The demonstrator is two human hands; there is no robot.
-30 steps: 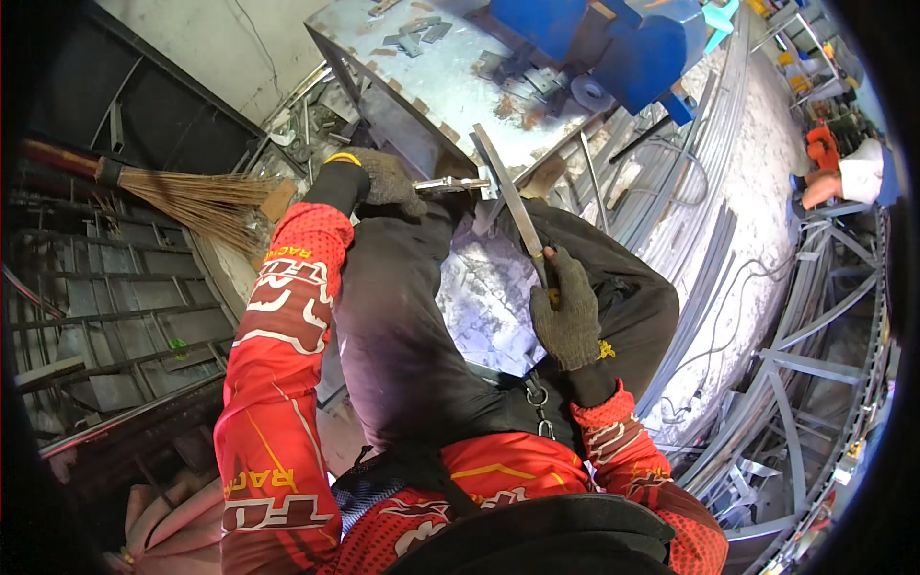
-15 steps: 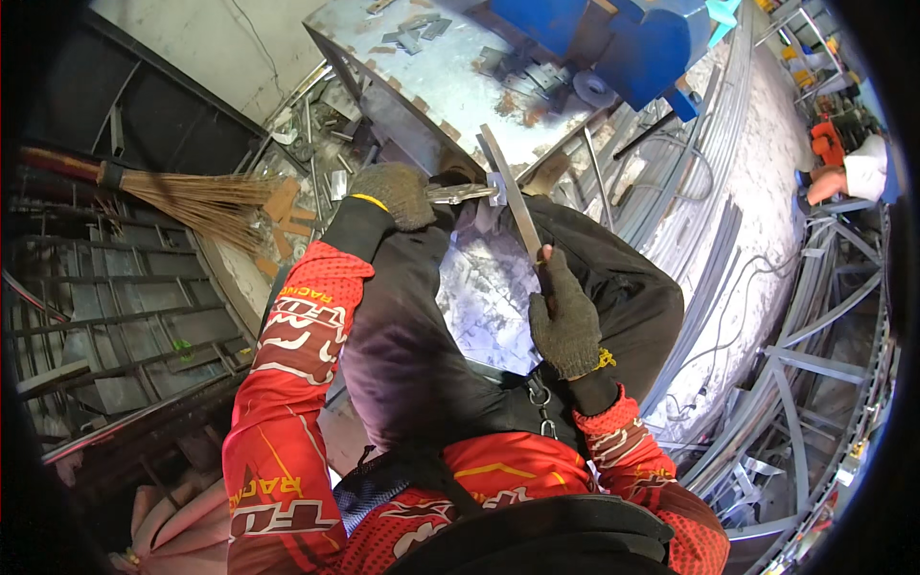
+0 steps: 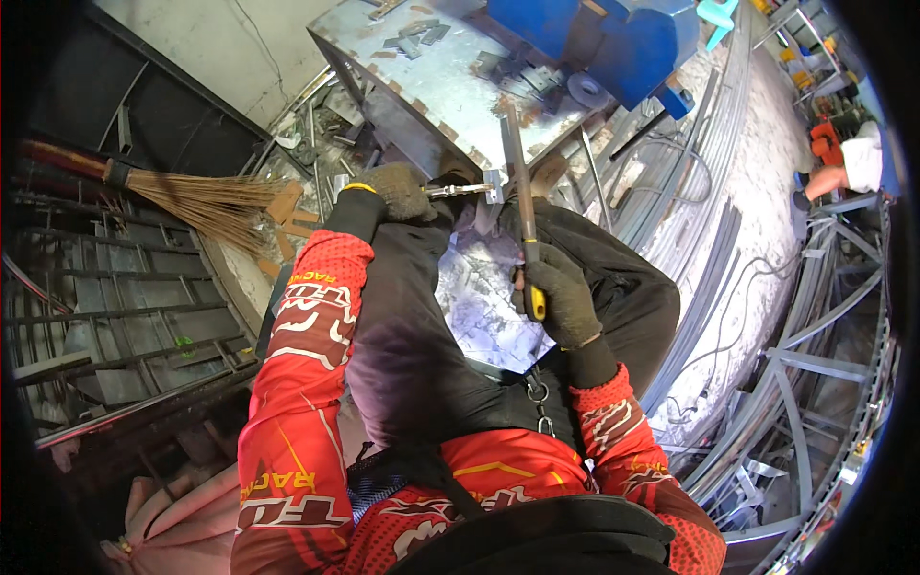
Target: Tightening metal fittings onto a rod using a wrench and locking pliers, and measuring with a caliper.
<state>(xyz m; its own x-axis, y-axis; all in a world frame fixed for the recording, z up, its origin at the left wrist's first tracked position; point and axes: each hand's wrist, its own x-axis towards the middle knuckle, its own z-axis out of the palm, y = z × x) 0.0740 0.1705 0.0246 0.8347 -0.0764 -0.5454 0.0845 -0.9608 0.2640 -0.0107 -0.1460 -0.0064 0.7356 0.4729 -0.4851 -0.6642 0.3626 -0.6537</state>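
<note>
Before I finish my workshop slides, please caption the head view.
Gloved left hand holds pliers with a small metal piece at their tip; gloved right hand grips a flat file.

File (image 3: 521, 182) turned straighter ahead; yellow handle end (image 3: 539, 305) more exposed.

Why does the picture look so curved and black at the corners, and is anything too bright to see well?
In the head view, the fisheye lens leaves black corners and probably bows the long metal bars at right; in the same view, glare whitens the pale surface between the legs, washing out detail, while the file in the right hand is easily made out.
</note>
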